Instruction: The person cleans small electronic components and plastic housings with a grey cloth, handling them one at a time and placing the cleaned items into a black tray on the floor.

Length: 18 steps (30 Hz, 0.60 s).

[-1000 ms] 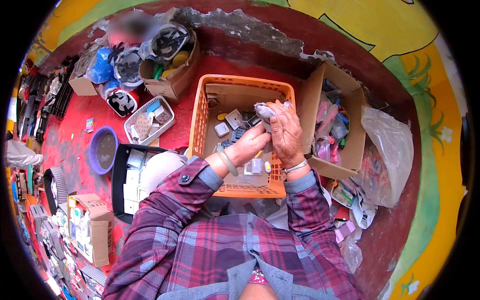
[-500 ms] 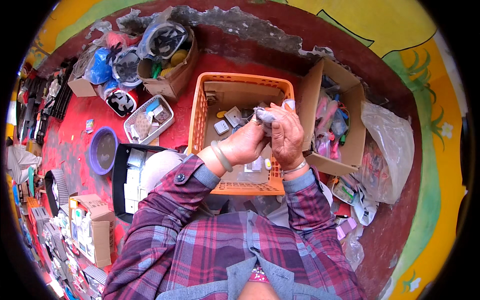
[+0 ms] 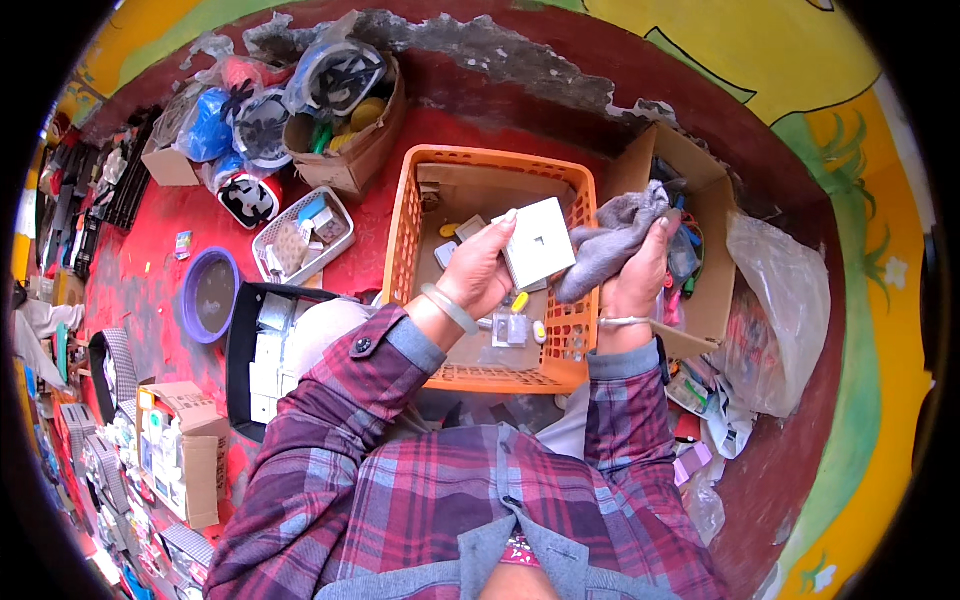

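Observation:
Between the thumb and fingers of my left hand (image 3: 474,272) is a white square plate (image 3: 540,243) with a small dark mark near its middle. My right hand (image 3: 637,283) grips a crumpled grey cloth (image 3: 604,258), close beside the plate's right edge. Both hands are over an orange plastic basket (image 3: 492,378) lined with cardboard. Low in the basket lie a small yellow piece (image 3: 520,303), a clear packet (image 3: 510,330) and other small white pieces, partly covered by my left hand and the plate.
Right of the basket stands an open cardboard box (image 3: 712,290) of mixed goods, with a clear plastic bag (image 3: 780,300) beside it. On the left are a white tray (image 3: 345,240), a purple basin (image 3: 190,300) and a black box (image 3: 240,370). Bagged helmets (image 3: 340,80) sit at the back.
My hands have moved apart. The plate now shows its face in my left hand, and the cloth has shifted right in my right hand.

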Motion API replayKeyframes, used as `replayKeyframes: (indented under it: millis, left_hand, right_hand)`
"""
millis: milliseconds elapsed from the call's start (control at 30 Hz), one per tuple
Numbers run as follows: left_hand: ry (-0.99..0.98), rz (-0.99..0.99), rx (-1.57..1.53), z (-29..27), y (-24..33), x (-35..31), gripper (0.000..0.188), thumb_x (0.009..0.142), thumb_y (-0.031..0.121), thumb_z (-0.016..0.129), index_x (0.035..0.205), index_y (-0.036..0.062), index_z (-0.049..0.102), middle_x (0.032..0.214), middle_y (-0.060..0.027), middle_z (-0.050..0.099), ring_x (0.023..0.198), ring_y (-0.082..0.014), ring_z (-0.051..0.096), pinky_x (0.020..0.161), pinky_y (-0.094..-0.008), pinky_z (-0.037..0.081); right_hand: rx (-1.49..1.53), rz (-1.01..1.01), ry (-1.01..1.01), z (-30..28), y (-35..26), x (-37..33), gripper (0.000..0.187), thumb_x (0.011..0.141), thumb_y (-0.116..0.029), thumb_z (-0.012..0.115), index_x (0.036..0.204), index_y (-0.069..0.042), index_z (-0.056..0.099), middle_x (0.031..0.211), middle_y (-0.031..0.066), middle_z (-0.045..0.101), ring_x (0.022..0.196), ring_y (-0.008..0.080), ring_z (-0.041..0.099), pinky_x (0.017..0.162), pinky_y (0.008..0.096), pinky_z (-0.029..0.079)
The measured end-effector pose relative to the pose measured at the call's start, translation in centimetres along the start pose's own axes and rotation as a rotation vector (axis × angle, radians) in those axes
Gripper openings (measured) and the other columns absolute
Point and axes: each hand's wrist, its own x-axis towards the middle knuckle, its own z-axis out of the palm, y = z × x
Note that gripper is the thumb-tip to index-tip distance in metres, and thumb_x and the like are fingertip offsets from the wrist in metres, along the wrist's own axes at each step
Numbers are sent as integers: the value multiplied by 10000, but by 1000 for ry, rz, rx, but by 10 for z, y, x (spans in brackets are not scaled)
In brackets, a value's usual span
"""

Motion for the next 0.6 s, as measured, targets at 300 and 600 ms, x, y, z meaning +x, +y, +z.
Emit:
replayKeyframes:
  millis: [300, 600]
  left_hand:
    - [245, 95, -85, 4, 13, -2, 371, 1000, 272, 301, 1166, 8, 502, 1178, -134, 556, 1067, -253, 551, 946, -392, 445]
    - [-2, 265, -192, 8, 65, -37, 434, 992, 236, 316, 1331, -30, 366, 1309, -185, 479, 1205, -305, 480, 1046, -431, 369]
  right_hand:
    - [-1332, -786, -624, 32, 41, -46, 402, 914, -252, 509, 1286, -100, 512, 1351, 142, 453, 1307, 307, 362, 1093, 468, 195]
    - [-761, 78, -62, -43, 78, 1, 330, 948, -281, 441, 1121, -52, 603, 965, 90, 645, 826, 211, 614, 773, 308, 491]
